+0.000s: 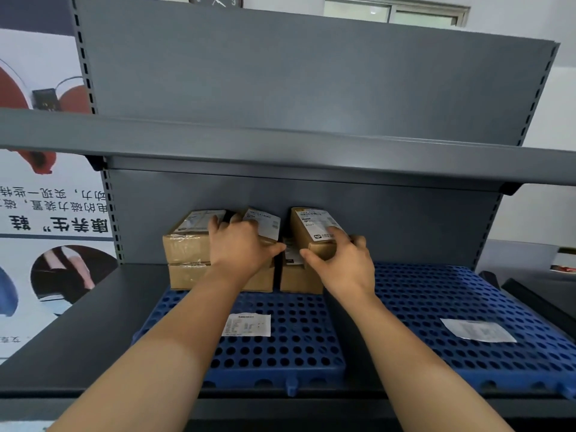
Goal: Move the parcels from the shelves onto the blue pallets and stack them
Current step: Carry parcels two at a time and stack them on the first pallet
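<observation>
blue pallets sit side by side on the lower shelf point(78, 322), seen from my head camera. the left pallet point(280, 353) carries brown cardboard parcels at its back edge, against the shelf's grey panel: a taped parcel point(187, 247) on a bottom parcel point(187, 277), and just beside them a low parcel point(299, 280) with a top parcel point(311, 226) on it. the right pallet point(436, 291) holds only a paper slip point(478, 330), and another slip point(246, 325) lies on the left pallet's front. i judge the stacking well begun but not done: two layers are up, much of both pallets is uncovered, and i see no parcels on the upper shelf point(280, 151).

both arms reach forward, palms down. my left hand point(243, 244) grasps a labelled parcel point(265, 222) in the upper layer, fingers over its top and thumb hooked at the front corner. my right hand point(339, 257) grasps the top parcel, fingers across its label and thumb on its front face, seemingly squaring it up.
</observation>
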{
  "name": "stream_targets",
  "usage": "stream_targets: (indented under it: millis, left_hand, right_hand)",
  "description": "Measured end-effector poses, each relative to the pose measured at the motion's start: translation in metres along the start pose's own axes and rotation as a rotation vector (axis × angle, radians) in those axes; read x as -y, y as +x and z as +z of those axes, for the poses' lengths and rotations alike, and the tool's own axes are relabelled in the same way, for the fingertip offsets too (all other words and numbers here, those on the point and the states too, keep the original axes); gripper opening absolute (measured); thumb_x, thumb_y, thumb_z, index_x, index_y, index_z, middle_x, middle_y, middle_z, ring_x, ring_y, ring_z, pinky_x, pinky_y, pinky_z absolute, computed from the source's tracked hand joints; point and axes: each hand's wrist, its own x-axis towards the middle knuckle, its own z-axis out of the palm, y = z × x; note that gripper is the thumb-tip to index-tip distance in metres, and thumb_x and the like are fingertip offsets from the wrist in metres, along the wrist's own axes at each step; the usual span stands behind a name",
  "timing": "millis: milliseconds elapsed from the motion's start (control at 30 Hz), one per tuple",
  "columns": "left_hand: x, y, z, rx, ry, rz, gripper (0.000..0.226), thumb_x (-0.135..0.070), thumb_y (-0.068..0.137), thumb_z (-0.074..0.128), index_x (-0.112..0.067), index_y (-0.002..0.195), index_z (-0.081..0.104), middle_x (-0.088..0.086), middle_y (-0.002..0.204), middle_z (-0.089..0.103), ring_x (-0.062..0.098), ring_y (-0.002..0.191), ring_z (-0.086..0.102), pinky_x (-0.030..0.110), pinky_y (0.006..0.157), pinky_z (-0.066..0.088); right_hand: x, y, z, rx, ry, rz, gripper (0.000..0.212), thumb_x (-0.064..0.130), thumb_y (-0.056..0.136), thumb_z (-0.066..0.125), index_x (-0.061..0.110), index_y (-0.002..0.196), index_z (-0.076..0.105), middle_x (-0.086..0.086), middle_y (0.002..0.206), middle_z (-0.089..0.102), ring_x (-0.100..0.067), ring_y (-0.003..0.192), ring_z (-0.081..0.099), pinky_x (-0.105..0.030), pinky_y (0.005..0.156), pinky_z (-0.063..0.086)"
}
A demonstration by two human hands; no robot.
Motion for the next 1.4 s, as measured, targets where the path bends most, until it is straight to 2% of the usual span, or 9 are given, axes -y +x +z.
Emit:
stream_targets:
  millis: [267,367,633,800,1067,1400]
  left_hand:
    - [0.005,0.003,0.0,0.026,0.067,0.065,0.078,-0.084,0.073,0.036,-0.021,0.111,0.065,0.008,0.127,0.058,0.022,0.124,0.049,0.051,0.115,0.009]
    - [0.006,0.003,0.0,0.05,0.084,0.083,0.076,-0.081,0.075,0.039,-0.021,0.116,0.062,0.007,0.126,0.058,0.023,0.125,0.048,0.051,0.115,0.006]
    - [0.014,0.004,-0.003,0.14,0.056,0.118,0.076,-0.075,0.075,0.048,-0.023,0.131,0.051,0.005,0.138,0.049,0.022,0.134,0.039,0.049,0.116,-0.001]
    - [0.017,0.003,-0.006,0.137,0.039,0.117,0.068,-0.066,0.078,0.054,-0.023,0.13,0.051,0.006,0.134,0.052,0.023,0.13,0.044,0.047,0.117,0.001]
    - [0.014,0.002,-0.007,0.131,0.025,0.096,0.067,-0.07,0.076,0.055,-0.022,0.122,0.056,0.006,0.123,0.057,0.025,0.122,0.049,0.049,0.114,0.013]
    - [0.017,-0.002,-0.009,0.123,0.05,0.117,0.07,-0.071,0.077,0.054,-0.024,0.129,0.051,0.006,0.132,0.053,0.028,0.127,0.044,0.052,0.112,0.015]
  right_hand:
    - [0.005,0.002,0.008,0.006,-0.005,0.003,0.078,0.068,0.074,0.063,0.031,0.14,0.041,-0.01,0.129,0.043,-0.03,0.117,0.051,-0.037,0.091,0.049]
    - [0.009,0.001,0.011,-0.001,-0.01,0.001,0.078,0.068,0.074,0.063,0.031,0.14,0.042,-0.01,0.127,0.044,-0.03,0.116,0.051,-0.036,0.089,0.049]
    - [0.014,0.002,0.014,0.023,-0.052,-0.035,0.08,0.07,0.077,0.058,0.028,0.142,0.04,-0.014,0.128,0.044,-0.031,0.117,0.049,-0.036,0.089,0.048]
    - [0.014,0.003,0.013,0.064,-0.049,-0.051,0.076,0.066,0.081,0.054,0.03,0.145,0.036,-0.014,0.131,0.042,-0.032,0.119,0.047,-0.037,0.093,0.047]
    - [0.016,0.007,0.016,0.046,-0.037,-0.08,0.079,0.067,0.077,0.061,0.028,0.143,0.041,-0.014,0.124,0.045,-0.031,0.115,0.049,-0.035,0.093,0.047]
    - [0.011,0.005,0.022,0.041,-0.04,-0.093,0.077,0.068,0.081,0.054,0.03,0.145,0.033,-0.016,0.126,0.042,-0.034,0.118,0.046,-0.038,0.094,0.047]
